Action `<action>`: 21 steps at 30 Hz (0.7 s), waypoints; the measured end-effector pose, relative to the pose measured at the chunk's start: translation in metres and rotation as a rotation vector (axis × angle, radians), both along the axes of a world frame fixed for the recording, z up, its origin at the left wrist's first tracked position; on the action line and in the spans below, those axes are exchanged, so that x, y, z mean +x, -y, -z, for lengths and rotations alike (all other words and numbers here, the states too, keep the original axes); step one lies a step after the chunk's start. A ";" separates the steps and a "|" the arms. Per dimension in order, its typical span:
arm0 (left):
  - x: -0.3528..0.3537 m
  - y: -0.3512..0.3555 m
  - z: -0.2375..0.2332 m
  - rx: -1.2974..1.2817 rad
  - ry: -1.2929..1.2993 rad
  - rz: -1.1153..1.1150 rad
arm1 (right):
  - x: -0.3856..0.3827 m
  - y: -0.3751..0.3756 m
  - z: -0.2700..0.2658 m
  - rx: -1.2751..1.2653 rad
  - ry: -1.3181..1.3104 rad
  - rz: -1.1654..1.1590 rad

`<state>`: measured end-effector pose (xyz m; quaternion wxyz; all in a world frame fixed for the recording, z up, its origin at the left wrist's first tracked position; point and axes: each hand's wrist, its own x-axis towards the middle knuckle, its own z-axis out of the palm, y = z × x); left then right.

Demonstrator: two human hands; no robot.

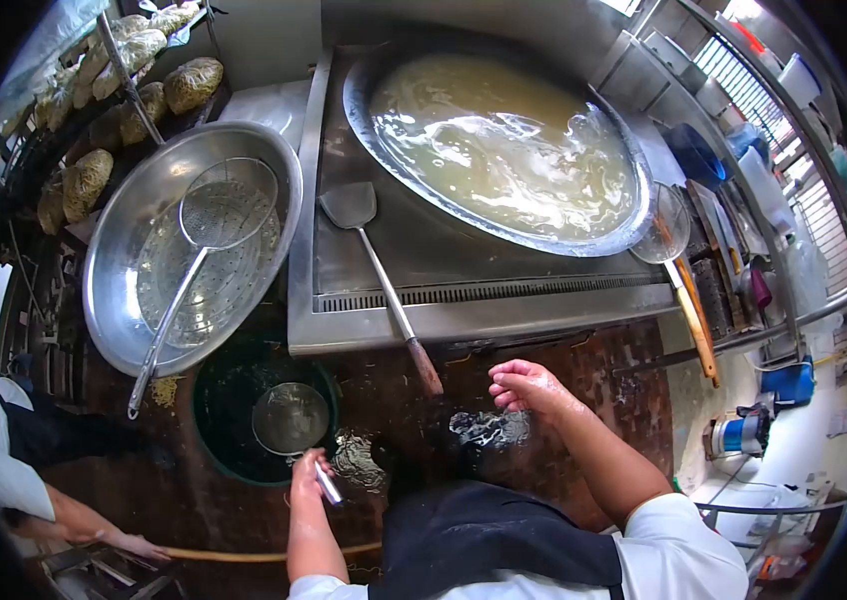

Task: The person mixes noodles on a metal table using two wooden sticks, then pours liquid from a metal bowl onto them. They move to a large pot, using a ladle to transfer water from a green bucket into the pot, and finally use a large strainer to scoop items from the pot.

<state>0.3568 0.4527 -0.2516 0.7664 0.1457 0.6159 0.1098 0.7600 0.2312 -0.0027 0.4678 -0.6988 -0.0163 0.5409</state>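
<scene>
My left hand (313, 468) is closed around the metal handle of a round skimmer (290, 418). The skimmer's head is over a dark green tub (212, 440) on the floor. My right hand (529, 387) is raised in front of me, its fingers loosely curled with nothing visible in them. Nearest to it is the wooden grip of a long spatula (384, 270), which lies across the stove edge with its blade on the steel top. A huge wok (599, 243) of cloudy, foaming liquid sits beyond, touched by neither hand.
A large steel basin (109, 270) at left holds a perforated tray and another long-handled skimmer (169, 330). A wire strainer (679, 268) leans right of the wok. At lower left, a co-worker's hand (134, 545) grips a wooden pole (229, 555). Water wets the brown floor (564, 350).
</scene>
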 end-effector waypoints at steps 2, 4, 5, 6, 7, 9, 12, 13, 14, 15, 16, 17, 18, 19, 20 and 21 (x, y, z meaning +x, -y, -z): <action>-0.012 0.021 -0.037 0.046 0.101 0.033 | -0.004 -0.015 -0.008 0.044 0.028 -0.038; -0.015 0.038 -0.092 0.073 0.162 0.082 | -0.008 -0.032 -0.020 0.106 -0.007 -0.067; -0.015 0.045 -0.121 0.087 0.184 0.115 | -0.011 -0.041 -0.029 0.122 -0.017 -0.078; -0.016 0.050 -0.144 0.091 0.252 0.137 | -0.013 -0.049 -0.032 0.135 -0.027 -0.089; -0.017 0.053 -0.164 0.097 0.319 0.155 | -0.013 -0.058 -0.031 0.152 -0.038 -0.104; -0.015 0.054 -0.204 0.114 0.354 0.175 | -0.016 -0.069 -0.030 0.210 -0.066 -0.105; -0.002 0.054 -0.260 0.138 0.493 0.209 | -0.020 -0.079 -0.040 0.282 -0.096 -0.164; 0.004 0.054 -0.273 0.175 0.506 0.243 | -0.019 -0.077 -0.044 0.287 -0.100 -0.185; 0.013 0.055 -0.288 0.200 0.504 0.289 | -0.015 -0.073 -0.046 0.298 -0.106 -0.190; 0.026 0.055 -0.303 0.228 0.499 0.334 | -0.011 -0.067 -0.048 0.302 -0.103 -0.194; 0.038 0.057 -0.313 0.226 0.482 0.363 | -0.005 -0.060 -0.049 0.304 -0.130 -0.168; 0.054 0.059 -0.323 0.248 0.493 0.415 | 0.002 -0.051 -0.051 0.309 -0.157 -0.141; 0.071 0.064 -0.329 0.266 0.485 0.445 | 0.008 -0.040 -0.052 0.327 -0.181 -0.137; 0.090 0.071 -0.335 0.284 0.478 0.474 | 0.014 -0.026 -0.052 0.337 -0.178 -0.141; 0.114 0.081 -0.343 0.334 0.460 0.498 | 0.020 -0.010 -0.054 0.352 -0.191 -0.244; 0.141 0.095 -0.350 0.364 0.445 0.497 | 0.026 0.006 -0.055 0.364 -0.206 -0.347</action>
